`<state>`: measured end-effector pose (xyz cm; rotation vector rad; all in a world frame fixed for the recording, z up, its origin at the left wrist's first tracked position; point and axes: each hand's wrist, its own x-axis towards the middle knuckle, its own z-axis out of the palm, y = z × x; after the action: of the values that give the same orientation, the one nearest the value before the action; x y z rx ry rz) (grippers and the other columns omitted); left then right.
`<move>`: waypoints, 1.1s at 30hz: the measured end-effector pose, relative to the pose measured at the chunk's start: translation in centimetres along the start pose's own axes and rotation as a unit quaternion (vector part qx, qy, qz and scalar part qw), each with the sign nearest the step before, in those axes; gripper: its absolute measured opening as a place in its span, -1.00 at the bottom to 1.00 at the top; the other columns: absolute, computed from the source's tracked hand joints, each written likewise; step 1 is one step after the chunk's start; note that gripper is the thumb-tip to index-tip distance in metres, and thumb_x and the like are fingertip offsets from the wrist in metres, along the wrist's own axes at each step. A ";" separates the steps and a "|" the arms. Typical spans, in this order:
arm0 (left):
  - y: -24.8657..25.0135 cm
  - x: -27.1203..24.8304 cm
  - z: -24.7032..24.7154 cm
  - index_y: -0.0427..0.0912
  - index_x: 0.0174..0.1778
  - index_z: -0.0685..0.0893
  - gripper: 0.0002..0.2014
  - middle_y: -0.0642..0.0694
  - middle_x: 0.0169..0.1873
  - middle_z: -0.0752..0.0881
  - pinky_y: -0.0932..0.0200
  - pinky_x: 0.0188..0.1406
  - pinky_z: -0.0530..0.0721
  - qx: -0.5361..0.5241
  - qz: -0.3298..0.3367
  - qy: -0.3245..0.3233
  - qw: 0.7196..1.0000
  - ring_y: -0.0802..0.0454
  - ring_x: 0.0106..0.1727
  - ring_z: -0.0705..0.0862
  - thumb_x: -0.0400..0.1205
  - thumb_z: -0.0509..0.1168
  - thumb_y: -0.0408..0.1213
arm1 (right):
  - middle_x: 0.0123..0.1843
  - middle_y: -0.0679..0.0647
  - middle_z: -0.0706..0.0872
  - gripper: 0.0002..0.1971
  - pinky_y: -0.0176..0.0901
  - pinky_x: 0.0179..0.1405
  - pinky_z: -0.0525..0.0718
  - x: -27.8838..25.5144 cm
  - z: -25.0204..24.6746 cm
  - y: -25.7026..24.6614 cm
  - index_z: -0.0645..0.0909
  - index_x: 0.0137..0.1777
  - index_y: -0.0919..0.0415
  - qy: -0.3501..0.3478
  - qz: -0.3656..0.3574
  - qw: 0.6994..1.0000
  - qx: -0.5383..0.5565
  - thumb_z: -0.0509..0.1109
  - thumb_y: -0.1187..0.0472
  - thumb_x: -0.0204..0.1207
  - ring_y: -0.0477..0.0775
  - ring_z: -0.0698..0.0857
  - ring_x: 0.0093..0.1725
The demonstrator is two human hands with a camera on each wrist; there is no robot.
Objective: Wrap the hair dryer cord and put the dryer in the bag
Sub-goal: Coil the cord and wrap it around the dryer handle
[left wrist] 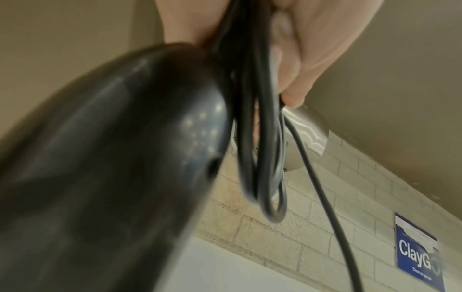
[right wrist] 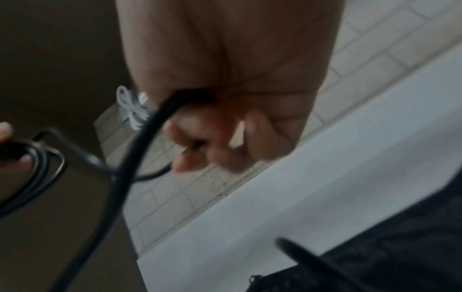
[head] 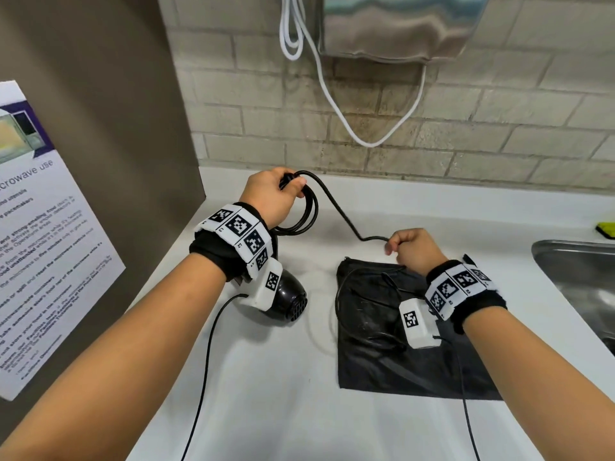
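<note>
The left hand [head: 271,194] is closed around several gathered loops of the thin black rubber hair dryer cord [head: 307,207], held up above the back left part of the white counter [head: 283,377], close to the brown side panel [head: 100,128]. In the left wrist view the loops [left wrist: 260,138] hang from the curled fingers [left wrist: 295,79], right beside the glossy black plastic hair dryer body [left wrist: 112,158]. From the head view the hair dryer [head: 289,301] shows below the left wrist, its grilled end facing the counter's front edge — whether it rests on the counter or hangs from the hand cannot be told.

From the loops one strand of cord runs down and right to the right hand [head: 412,247], whose fingers are curled into a fist pinching the strand; the right wrist view, though blurred, shows the cord [right wrist: 140,148] passing through the bent fingers [right wrist: 197,150].

The flat black fabric drawstring bag [head: 382,361] lies on the counter under and just in front of the right hand, between the hair dryer and the steel sink [head: 572,277] at the right edge. A white cable [head: 349,111] hangs on the brick-tiled wall [head: 499,128] behind, below a metal wall unit [head: 399,24]. A printed notice [head: 43,244] — about microwave use — is fixed to the side panel.
</note>
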<state>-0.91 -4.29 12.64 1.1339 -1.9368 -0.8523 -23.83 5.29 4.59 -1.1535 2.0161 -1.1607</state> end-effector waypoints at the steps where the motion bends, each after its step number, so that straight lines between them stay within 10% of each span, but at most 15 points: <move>1: 0.0 0.0 0.0 -0.18 0.12 0.67 -0.78 -0.12 -0.05 0.80 0.28 -0.16 0.42 -0.003 -0.001 0.001 1.000 -0.18 -0.15 0.63 0.68 0.21 -0.18 | -0.34 0.04 0.70 -0.60 -0.44 -0.67 0.35 -0.3 -0.1 -0.1 0.47 -0.51 0.23 -0.056 0.012 0.998 0.037 0.05 0.67 0.33 -0.12 0.50 -0.59; 4: -0.2 -0.1 -0.2 -0.17 0.12 0.66 -0.78 -0.12 -0.05 0.80 0.22 -0.13 0.47 -0.005 0.001 0.000 1.000 -0.26 -0.07 0.65 0.68 0.20 -0.18 | -0.01 0.01 0.75 -0.74 -0.25 -0.44 0.48 -1.0 -0.8 -0.1 0.55 -0.23 0.13 -0.164 0.042 0.965 0.202 0.11 0.37 0.59 -0.02 0.66 -0.30; 7: -0.3 -0.3 -0.2 -0.16 0.14 0.65 -0.78 -0.10 -0.05 0.79 0.25 -0.12 0.42 -0.004 0.014 -0.015 1.000 0.20 -0.41 0.51 0.68 0.20 -0.17 | 0.02 0.04 0.74 -0.73 -0.21 -0.42 0.50 -0.4 -1.3 0.8 0.57 -0.06 -0.04 -0.067 0.039 0.971 0.224 0.11 0.33 0.61 0.02 0.67 -0.28; 11: -0.6 -0.1 0.0 -0.13 0.12 0.65 -0.79 -0.03 -0.12 0.78 0.25 -0.09 0.44 0.003 0.026 -0.024 0.999 0.30 -0.35 0.50 0.67 0.21 -0.16 | 0.13 0.25 0.71 -0.71 -0.07 0.07 0.62 0.9 -1.7 4.0 0.62 -0.09 0.05 0.040 0.058 0.989 -0.129 0.17 0.44 0.48 0.23 0.67 0.02; 14: -0.6 -0.1 0.2 -0.12 0.11 0.65 -0.81 0.04 -0.18 0.74 0.28 -0.28 0.45 0.016 0.035 -0.040 0.998 0.35 -0.40 0.50 0.67 0.21 -0.16 | 0.32 0.23 0.61 -0.68 0.01 0.36 0.51 0.3 -2.3 5.4 0.58 0.24 0.19 -0.080 0.152 0.882 -0.439 0.21 0.22 0.51 0.25 0.58 0.30; 16: -0.5 -0.1 0.3 -0.11 0.11 0.65 -0.80 0.06 -0.20 0.73 0.27 -0.24 0.44 0.025 0.039 -0.043 0.998 0.35 -0.39 0.50 0.67 0.21 -0.15 | 0.43 0.23 0.51 -0.59 -0.04 0.42 0.46 -0.2 -2.1 6.0 0.45 0.41 0.26 -0.140 0.180 0.831 -0.507 0.22 0.14 0.58 0.22 0.50 0.40; 22: -0.4 -0.2 0.5 -0.12 0.11 0.65 -0.80 0.07 -0.22 0.73 0.26 -0.13 0.43 0.030 0.037 -0.057 0.997 0.32 -0.31 0.52 0.68 0.21 -0.14 | 0.45 0.20 0.46 -0.51 0.13 0.44 0.44 0.2 -2.0 8.6 0.37 0.46 -0.05 -0.125 0.196 0.828 -0.510 0.29 0.18 0.52 0.28 0.46 0.43; 27: -0.5 -0.3 0.3 -0.14 0.11 0.64 -0.80 0.08 -0.26 0.71 0.40 -0.18 0.44 0.000 0.030 -0.062 0.998 0.21 -0.16 0.56 0.68 0.21 -0.16 | 0.32 0.12 0.45 -0.64 0.11 0.41 0.26 -0.6 -2.1 8.1 0.56 0.28 -0.07 -0.051 0.046 0.786 -0.615 0.11 0.27 0.61 0.24 0.37 0.38; 33: -0.9 -0.5 -0.4 -0.06 0.01 0.60 -0.91 0.16 -0.31 0.68 0.43 -0.23 0.42 -0.022 0.042 -0.076 0.996 0.32 -0.24 0.55 0.69 0.19 -0.22 | 0.27 0.28 0.46 -0.57 0.13 0.15 0.43 0.1 -2.2 4.1 0.42 0.36 0.22 0.101 -0.145 0.874 -0.453 0.16 0.50 0.51 0.36 0.48 0.19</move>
<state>-0.04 -4.27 11.97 0.9784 -2.0624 -0.9543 -27.22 7.22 2.07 -1.8798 2.7266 -0.4020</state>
